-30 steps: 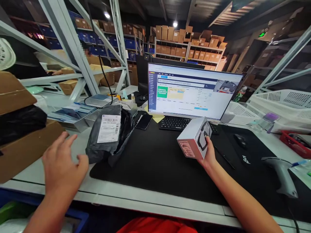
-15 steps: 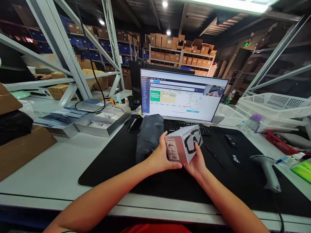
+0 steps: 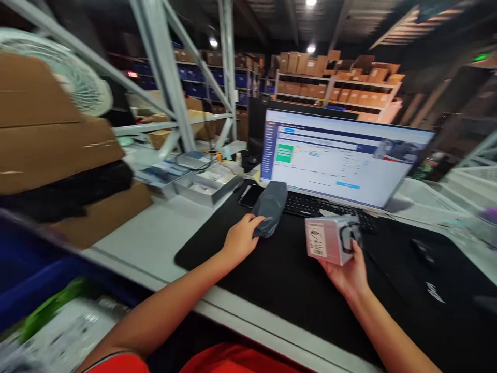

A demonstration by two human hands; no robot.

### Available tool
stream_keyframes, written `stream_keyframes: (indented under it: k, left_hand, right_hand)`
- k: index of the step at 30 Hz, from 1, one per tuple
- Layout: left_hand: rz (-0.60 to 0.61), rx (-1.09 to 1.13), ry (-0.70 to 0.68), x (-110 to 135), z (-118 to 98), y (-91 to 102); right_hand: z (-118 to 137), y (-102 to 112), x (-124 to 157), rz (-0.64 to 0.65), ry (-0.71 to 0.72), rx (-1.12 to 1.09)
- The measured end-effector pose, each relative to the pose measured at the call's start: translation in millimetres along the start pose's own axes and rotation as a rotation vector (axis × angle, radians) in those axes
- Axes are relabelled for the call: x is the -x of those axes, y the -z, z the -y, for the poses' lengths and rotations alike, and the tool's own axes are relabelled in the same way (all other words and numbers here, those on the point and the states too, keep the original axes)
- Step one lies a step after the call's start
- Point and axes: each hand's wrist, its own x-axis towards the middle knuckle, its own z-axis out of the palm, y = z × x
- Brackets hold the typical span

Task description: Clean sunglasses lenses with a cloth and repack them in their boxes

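WAREHOUSE DESK: A person's right hand [image 3: 347, 270] clasps a white box [image 3: 329, 239], held over the black mat [image 3: 295, 280] in front of the monitor [image 3: 341, 155]. The left hand [image 3: 241, 241], which steadied the box half a second earlier, has let go and now closes on the near end of a grey bag [image 3: 271, 206] lying before the monitor's left edge, by the keyboard [image 3: 310, 206]. A phone [image 3: 251, 195] lies just beside the bag, with metal trays [image 3: 209, 184] further left of the monitor. The view has swung left, bringing a fan [image 3: 79, 77] into sight.
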Motion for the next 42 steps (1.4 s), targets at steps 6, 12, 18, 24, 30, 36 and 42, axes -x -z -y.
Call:
stream_keyframes:
  k: [6, 12, 18, 24, 30, 36, 42]
  left_hand:
    - [-0.348, -0.325, 0.102, 60.3, 47.0, 80.8]
    - [-0.263, -0.645, 0.202, 117.1, 125.3, 136.6]
    - [-0.063, -0.579, 0.249, 129.7, 198.4, 128.9]
    - [-0.154, -0.107, -0.056, 55.3, 107.6, 77.0]
    - [0.312, 0.888, -0.124, 15.6, -24.8, -16.9]
    - [0.288, 0.839, -0.127, -5.3, -40.8, -38.1]
    - [-0.183, 0.394, -0.456, -5.1, -15.9, -18.7]
  right_hand:
    - [-3.0, 10.7, -2.0, 0.068, -0.036, -0.011]
    - [-7.2, -3.7, 9.5, -0.066, -0.197, -0.161]
    - [-9.1, -16.9, 19.0, -0.031, -0.246, -0.248]
    - [-8.5, -21.7, 17.3, 0.090, -0.278, -0.265]
    - [-23.7, -18.3, 24.2, 0.145, -0.053, -0.032]
    - [-16.2, -14.4, 28.0, 0.380, 0.027, 0.260]
    - [25.6, -3.9, 8.0, 0.264, 0.071, 0.523]
